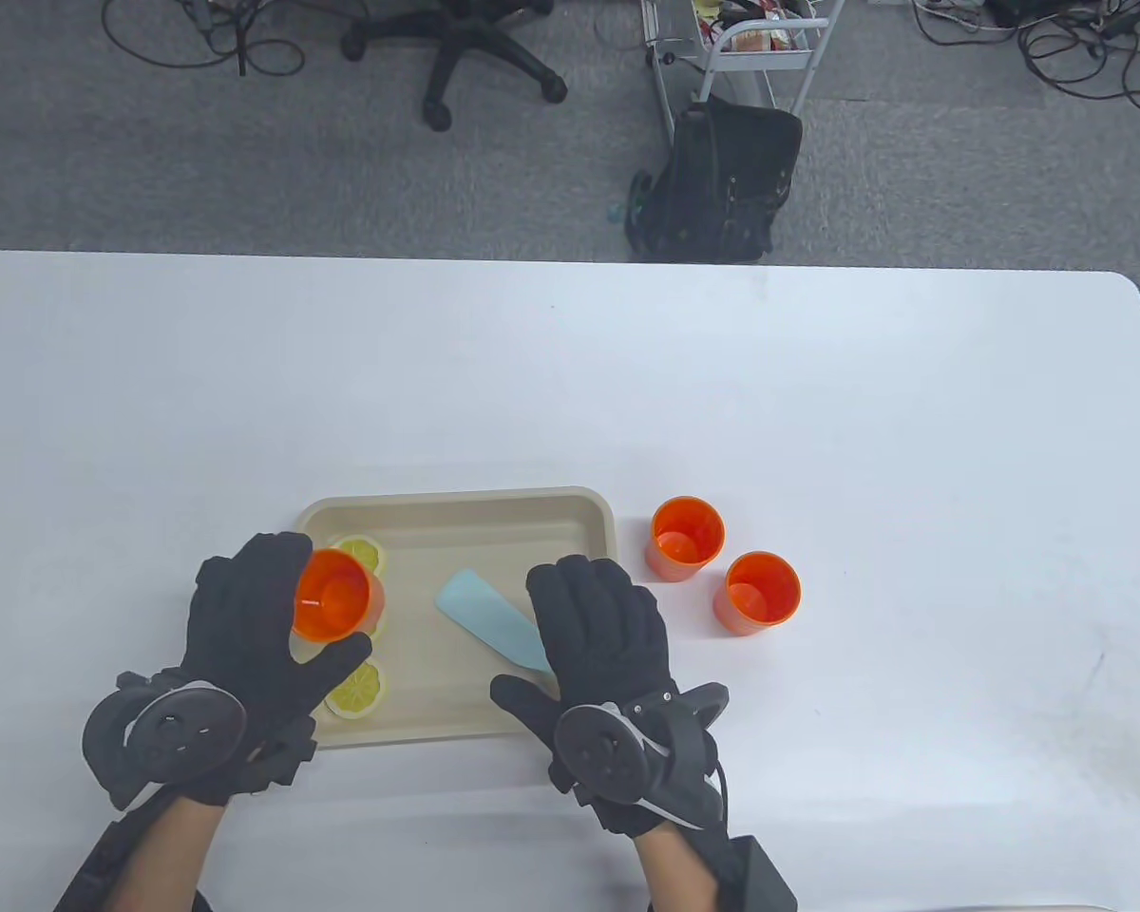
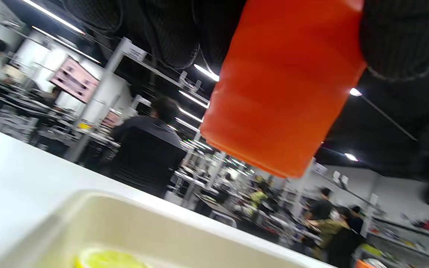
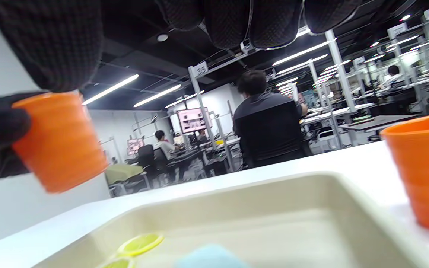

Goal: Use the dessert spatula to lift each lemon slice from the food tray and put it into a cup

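An orange cup point(image 1: 337, 594) is gripped in the left hand point(image 1: 247, 632), fingers curled round its far side and the thumb closed against its near side; it is held clear of the beige food tray point(image 1: 494, 518), above the tray's left part. In the left wrist view the cup's base hangs in the air over the tray floor. Lemon slices lie in the tray just beside those fingers — one slice point(image 1: 361, 553) peeks out beyond the cup, another point(image 1: 354, 691) sits just below the thumb tip, and what may be a third is mostly hidden under the cup.

Toward the middle, the light-blue dessert spatula point(image 1: 489, 622) lies slantwise on the tray floor, its blade pointing away from the right hand point(image 1: 598, 636). The handle end is covered by that hand's fingers; whether they are closed round it cannot be told.

Beyond the right fingertips, two more orange cups stand upright on the white table point(image 1: 817, 380) — one point(image 1: 687, 539) just beside the tray's right wall, the other point(image 1: 760, 594) near it.
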Demonstrator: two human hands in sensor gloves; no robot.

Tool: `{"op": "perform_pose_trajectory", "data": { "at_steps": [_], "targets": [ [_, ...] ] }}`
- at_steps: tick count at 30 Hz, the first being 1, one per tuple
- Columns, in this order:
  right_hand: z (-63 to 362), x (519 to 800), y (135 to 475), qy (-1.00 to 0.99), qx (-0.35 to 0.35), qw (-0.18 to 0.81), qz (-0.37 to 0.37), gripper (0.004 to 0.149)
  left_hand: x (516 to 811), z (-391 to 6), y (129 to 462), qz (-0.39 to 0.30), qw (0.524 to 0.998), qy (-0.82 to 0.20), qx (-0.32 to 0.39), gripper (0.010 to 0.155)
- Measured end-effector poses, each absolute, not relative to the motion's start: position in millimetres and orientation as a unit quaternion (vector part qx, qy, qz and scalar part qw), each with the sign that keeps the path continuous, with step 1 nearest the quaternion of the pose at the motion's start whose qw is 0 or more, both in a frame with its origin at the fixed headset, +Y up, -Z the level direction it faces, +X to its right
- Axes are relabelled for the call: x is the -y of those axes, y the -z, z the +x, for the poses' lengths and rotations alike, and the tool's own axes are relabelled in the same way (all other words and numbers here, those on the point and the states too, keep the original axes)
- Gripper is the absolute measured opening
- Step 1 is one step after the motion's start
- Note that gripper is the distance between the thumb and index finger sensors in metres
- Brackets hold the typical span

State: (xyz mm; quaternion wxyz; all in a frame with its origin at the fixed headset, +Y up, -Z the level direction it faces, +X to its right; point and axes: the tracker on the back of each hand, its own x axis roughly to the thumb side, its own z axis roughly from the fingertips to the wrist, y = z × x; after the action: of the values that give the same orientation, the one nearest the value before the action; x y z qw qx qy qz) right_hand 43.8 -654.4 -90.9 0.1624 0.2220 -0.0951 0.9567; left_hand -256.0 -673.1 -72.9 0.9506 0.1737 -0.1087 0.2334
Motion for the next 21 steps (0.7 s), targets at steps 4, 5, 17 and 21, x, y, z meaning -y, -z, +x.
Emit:
{"op": "perform_pose_trajectory", "data": {
  "at_steps": [4, 5, 17, 21],
  "targets": [
    [29, 657, 84, -0.947, 0.075, 0.161, 0.267, 0.097, 673, -237, 67, 0.136, 0.944, -0.235, 0.187, 0.104],
    [25, 657, 82, -0.943, 0.067, 0.165, 0.282, 0.097, 674, -232, 66, 0.124, 0.941, -0.236, 0.209, 0.104],
    [-2, 660, 65, -0.918, -0.011, 0.138, 0.371, 0.107, 681, -215, 64, 0.038, 0.913, -0.252, 0.320, 0.119],
    [-5, 659, 61, -0.920, 0.010, 0.109, 0.376, 0.108, 682, -211, 63, 0.042, 0.916, -0.232, 0.323, 0.124]
  ]
}}
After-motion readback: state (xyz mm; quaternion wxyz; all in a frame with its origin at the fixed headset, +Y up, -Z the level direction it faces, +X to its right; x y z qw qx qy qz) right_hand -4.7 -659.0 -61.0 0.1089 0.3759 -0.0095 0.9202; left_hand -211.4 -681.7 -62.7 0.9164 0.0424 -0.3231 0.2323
